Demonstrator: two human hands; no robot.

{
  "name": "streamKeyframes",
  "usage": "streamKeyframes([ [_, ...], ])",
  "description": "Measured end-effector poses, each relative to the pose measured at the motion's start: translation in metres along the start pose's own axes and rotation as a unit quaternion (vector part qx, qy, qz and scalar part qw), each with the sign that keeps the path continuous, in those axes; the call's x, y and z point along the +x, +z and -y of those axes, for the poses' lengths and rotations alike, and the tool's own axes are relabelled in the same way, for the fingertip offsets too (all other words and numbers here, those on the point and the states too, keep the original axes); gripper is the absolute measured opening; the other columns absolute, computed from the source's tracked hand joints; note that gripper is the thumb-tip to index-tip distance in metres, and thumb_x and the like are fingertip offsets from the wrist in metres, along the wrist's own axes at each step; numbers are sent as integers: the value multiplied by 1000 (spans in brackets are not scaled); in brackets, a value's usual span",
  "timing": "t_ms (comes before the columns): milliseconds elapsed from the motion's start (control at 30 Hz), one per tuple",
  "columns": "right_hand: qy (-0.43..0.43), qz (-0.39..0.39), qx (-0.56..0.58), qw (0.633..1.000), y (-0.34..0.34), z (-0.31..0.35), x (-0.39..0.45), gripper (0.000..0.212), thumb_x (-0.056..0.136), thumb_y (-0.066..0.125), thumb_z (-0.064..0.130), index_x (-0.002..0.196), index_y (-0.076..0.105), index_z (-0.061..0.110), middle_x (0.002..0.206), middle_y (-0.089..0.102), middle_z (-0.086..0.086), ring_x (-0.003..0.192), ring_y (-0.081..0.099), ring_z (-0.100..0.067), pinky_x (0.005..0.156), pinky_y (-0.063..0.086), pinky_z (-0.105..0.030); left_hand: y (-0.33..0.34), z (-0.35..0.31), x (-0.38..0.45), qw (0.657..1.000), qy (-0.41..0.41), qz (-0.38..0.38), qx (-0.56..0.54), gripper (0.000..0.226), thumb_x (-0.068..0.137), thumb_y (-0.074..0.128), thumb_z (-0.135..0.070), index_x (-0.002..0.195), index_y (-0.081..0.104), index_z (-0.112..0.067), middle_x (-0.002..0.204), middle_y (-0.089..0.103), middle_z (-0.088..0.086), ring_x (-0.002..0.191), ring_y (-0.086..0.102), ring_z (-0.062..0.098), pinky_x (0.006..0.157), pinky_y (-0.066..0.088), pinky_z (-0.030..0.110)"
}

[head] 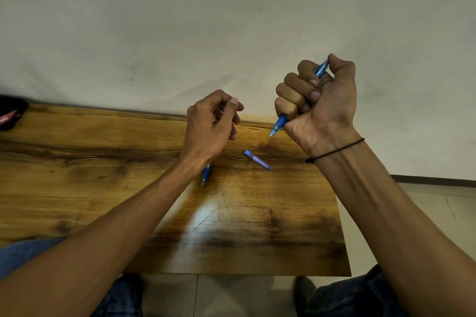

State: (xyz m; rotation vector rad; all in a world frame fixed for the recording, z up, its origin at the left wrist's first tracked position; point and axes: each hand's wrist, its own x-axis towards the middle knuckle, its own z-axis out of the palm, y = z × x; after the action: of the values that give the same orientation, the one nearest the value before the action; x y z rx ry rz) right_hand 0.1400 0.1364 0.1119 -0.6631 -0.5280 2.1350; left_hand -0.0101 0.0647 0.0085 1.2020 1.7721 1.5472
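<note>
My right hand [324,105] is raised above the far edge of the wooden table [103,162] and grips a blue pen [279,123] in its fist. The pen's tip points down and to the left, and its top end sticks out by the thumb. My left hand [208,128] hovers over the table with curled fingers. Its thumb and forefinger pinch a thin pale sliver [220,111], too small to identify. A second blue pen [205,175] lies on the table, partly hidden under my left wrist. A small flat blue case [258,160] lies between the hands.
A plain wall rises right behind the table. At the far left edge lies a black object [10,113] with a red label. The table ends on the right, with tiled floor [438,208] beyond. My knees in jeans are below the near edge.
</note>
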Motion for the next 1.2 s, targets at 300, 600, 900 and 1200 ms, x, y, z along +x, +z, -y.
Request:
streamKeyframes([
  [300,-1,-10,8,1000,0,0,1,51,101,30,46,58,28,18,42,20,8,47,6,-10,41,11,-22,0,0,0,1000,-3,-2,-2,21,109,56,-20,100,73,-11,77,71,6,58,70,17,54,59,27],
  [600,-4,-12,8,1000,0,-1,1,51,102,29,46,59,27,18,42,19,8,47,5,-10,41,11,-22,0,0,0,1000,-1,0,-4,22,109,56,-20,100,73,-9,76,71,6,58,69,16,54,58,26],
  [900,-21,-31,44,998,-2,-1,3,48,101,30,45,60,27,19,43,20,8,45,7,-9,38,13,-21,-1,1,1,1000,-2,0,-2,22,109,56,-20,100,73,-10,76,71,6,58,69,17,54,59,28],
  [1200,-57,-87,125,987,-9,5,7,56,101,35,47,53,31,18,43,22,7,35,16,-10,35,15,-21,-2,-3,2,1000,-5,-4,-17,22,109,56,-19,97,73,-12,74,70,5,57,68,15,52,58,26],
])
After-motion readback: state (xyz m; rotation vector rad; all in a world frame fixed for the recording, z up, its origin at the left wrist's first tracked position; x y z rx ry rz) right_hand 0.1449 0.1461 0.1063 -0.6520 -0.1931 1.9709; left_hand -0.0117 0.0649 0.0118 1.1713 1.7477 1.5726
